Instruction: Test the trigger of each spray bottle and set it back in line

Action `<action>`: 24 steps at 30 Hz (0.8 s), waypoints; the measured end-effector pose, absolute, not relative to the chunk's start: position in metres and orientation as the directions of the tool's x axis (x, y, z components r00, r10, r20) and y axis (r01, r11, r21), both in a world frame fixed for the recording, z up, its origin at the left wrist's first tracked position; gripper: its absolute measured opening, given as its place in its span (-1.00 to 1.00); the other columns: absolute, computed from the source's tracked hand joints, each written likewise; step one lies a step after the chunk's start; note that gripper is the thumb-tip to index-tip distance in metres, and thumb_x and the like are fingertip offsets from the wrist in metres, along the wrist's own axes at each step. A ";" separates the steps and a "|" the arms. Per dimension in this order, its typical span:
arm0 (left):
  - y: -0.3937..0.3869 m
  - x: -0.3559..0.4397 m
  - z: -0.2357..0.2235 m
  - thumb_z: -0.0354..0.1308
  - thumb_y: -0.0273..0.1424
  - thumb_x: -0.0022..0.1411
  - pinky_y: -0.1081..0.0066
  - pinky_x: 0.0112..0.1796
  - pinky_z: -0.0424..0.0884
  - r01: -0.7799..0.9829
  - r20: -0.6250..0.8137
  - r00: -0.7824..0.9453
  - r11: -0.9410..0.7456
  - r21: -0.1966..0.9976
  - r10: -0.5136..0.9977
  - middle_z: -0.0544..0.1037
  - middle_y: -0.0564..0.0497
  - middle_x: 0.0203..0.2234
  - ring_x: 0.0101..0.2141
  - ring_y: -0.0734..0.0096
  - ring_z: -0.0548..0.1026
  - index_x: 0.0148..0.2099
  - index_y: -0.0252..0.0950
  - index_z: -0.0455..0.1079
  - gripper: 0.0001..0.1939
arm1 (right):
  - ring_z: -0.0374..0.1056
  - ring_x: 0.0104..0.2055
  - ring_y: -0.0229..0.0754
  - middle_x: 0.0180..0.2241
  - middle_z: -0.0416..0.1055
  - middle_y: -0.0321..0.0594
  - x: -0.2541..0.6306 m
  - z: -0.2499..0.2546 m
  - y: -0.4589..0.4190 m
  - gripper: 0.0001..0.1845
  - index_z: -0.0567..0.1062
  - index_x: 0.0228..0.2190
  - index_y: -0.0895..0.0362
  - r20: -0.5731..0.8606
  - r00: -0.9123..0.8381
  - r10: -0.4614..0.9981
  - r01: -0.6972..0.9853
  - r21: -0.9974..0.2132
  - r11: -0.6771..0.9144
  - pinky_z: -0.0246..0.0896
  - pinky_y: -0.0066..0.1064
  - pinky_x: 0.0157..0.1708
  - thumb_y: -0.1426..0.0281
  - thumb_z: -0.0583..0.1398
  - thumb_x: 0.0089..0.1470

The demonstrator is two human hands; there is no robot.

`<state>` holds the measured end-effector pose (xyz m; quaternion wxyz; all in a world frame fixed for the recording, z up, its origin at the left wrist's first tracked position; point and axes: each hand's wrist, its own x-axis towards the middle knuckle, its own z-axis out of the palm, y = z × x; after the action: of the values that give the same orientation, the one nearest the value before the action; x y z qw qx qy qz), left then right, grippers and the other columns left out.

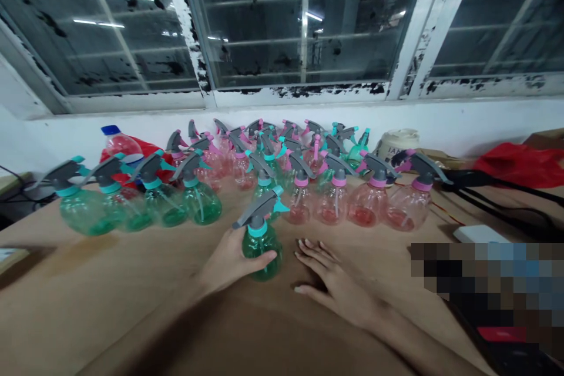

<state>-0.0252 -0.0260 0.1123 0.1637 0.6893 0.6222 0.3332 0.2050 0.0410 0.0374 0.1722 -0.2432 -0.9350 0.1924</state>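
Note:
My left hand [229, 261] is wrapped round a green spray bottle [263, 244] with a grey and turquoise trigger head, upright near the middle of the wooden table [163, 299]. Its thumb lies across the front of the bottle; the other fingers are mostly hidden behind it. Just to the right, my right hand [328, 276] rests low over the tabletop, fingers stretched out and holding nothing. Beyond my hands stand green spray bottles [201, 202] on the left and pink spray bottles [331, 202] on the right, in a front row.
More spray bottles crowd together against the wall behind the front row. A bottle with a blue cap [121, 141] stands at the back left. At the right are a white tub [399, 141], red plastic [522, 164], black straps [480, 185] and a white box [480, 234].

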 end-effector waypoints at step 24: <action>0.000 -0.108 0.112 0.09 -0.03 0.10 0.07 -0.12 0.33 0.912 0.414 -0.235 0.052 0.407 0.879 0.41 -0.18 -0.12 -0.07 -0.06 0.40 0.11 -0.29 0.07 -0.35 | 0.45 -0.29 0.04 -0.29 0.50 -0.09 0.127 0.106 0.069 -0.46 0.32 0.01 0.12 0.377 -0.505 0.776 0.595 -0.500 0.630 0.34 -0.11 -0.28 0.06 0.00 0.11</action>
<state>-0.1076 0.0003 0.1124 -0.0269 0.6179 0.7248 0.3036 0.1272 0.0689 0.1056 0.2938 -0.4016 -0.8535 0.1545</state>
